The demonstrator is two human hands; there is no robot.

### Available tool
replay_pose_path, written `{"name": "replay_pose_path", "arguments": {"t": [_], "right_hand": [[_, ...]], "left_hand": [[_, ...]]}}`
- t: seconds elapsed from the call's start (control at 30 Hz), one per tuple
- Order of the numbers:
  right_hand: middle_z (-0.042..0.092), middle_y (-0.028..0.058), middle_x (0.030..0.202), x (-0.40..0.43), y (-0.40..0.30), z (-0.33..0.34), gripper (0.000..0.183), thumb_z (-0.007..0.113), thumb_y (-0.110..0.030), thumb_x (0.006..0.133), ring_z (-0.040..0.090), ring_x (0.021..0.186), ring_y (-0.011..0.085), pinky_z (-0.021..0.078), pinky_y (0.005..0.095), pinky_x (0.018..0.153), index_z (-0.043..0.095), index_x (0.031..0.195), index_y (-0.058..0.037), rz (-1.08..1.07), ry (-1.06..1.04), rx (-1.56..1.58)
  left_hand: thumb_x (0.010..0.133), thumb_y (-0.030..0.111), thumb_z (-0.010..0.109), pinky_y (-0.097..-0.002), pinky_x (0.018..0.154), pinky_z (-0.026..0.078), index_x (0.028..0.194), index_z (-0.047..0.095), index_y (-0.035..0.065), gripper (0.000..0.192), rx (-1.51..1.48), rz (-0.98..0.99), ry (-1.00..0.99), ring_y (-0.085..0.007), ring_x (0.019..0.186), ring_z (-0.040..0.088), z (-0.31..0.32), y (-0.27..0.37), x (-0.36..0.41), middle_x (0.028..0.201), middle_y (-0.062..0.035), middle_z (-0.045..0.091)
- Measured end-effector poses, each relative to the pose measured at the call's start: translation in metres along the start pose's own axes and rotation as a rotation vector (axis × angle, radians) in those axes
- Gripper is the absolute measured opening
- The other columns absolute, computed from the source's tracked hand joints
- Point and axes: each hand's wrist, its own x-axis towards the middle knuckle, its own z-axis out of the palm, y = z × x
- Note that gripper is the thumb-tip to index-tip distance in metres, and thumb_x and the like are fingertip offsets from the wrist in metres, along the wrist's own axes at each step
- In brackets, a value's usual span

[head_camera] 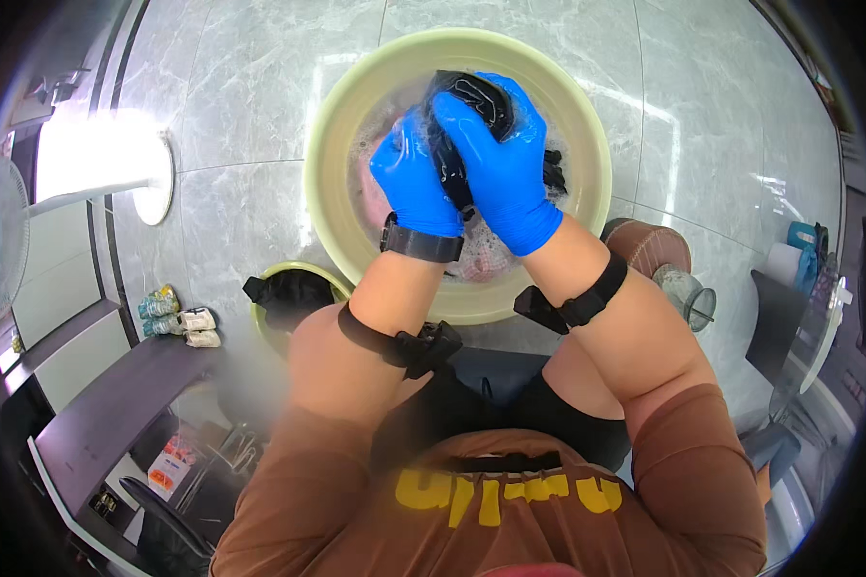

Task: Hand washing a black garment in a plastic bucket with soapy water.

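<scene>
Both of my hands wear blue rubber gloves and meet over a large pale yellow-green plastic basin (599, 173) on the floor. My left hand (417, 180) is closed around one side of a wet black cloth (485, 101). My right hand (504, 162) grips the same cloth, its thumb pressed across the front. The bunched cloth hangs between the two gloves, just above sudsy water (489, 245). Under and beside my left hand, a pink cloth (369, 189) lies in the water. More black cloth (554, 173) shows right of my right glove. My fingertips are mostly hidden.
A smaller green tub (260, 317) holding black cloth (296, 292) stands left of the basin. At the right are a brown round stool (646, 245) and a clear jar (682, 288). A white fan base (154, 180) stands on the tiles, near a dark desk (115, 418).
</scene>
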Motion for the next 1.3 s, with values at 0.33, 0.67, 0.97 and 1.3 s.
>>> {"name": "replay_pose_path", "arguments": {"t": [0.33,0.67,0.97,1.3], "right_hand": [[0.072,0.0069,0.094,-0.006,0.008,0.0,0.028,0.078,-0.019,0.088,0.065,0.086,0.0122,0.0532,0.0289,0.078,0.07,0.104,0.001,0.064,0.118,0.092],[0.07,0.0173,0.105,-0.034,-0.019,-0.013,0.056,0.077,-0.04,0.087,0.069,0.094,0.0281,0.0543,0.0384,0.086,0.064,0.118,0.0043,-0.223,0.191,-0.625],[0.049,0.0343,0.141,-0.024,-0.026,-0.029,0.08,0.074,-0.048,0.085,0.046,0.133,0.0508,0.0409,0.0498,0.11,0.051,0.14,0.0053,-0.496,-0.208,-0.702],[0.051,0.028,0.14,0.018,-0.025,-0.035,0.07,0.085,-0.037,0.075,0.054,0.127,0.0448,0.0446,0.0482,0.107,0.063,0.133,-0.0058,-0.549,-0.501,-0.475]], "left_hand": [[0.098,0.031,0.057,-0.0324,0.062,0.05,0.097,0.071,-0.0087,0.042,0.227,0.049,0.118,-0.0156,0.068,0.062,0.001,0.011,-0.007,0.08,-0.0114,0.071],[0.104,0.05,0.044,-0.0411,0.099,0.052,0.133,0.06,0.0095,0.052,-0.337,-0.502,-0.23,-0.0272,0.112,0.064,0.018,0.043,-0.036,0.126,-0.0123,0.066],[0.103,0.052,0.045,-0.0611,0.118,0.022,0.155,0.03,0.0098,0.069,-0.292,-0.386,-0.442,-0.0332,0.143,0.032,0.014,0.058,-0.024,0.155,-0.0107,0.036],[0.104,0.043,0.044,-0.0479,0.105,0.041,0.137,0.048,0.0079,0.048,-0.527,-0.43,-0.403,-0.0299,0.123,0.051,-0.004,0.026,0.017,0.135,-0.0119,0.054]]}}
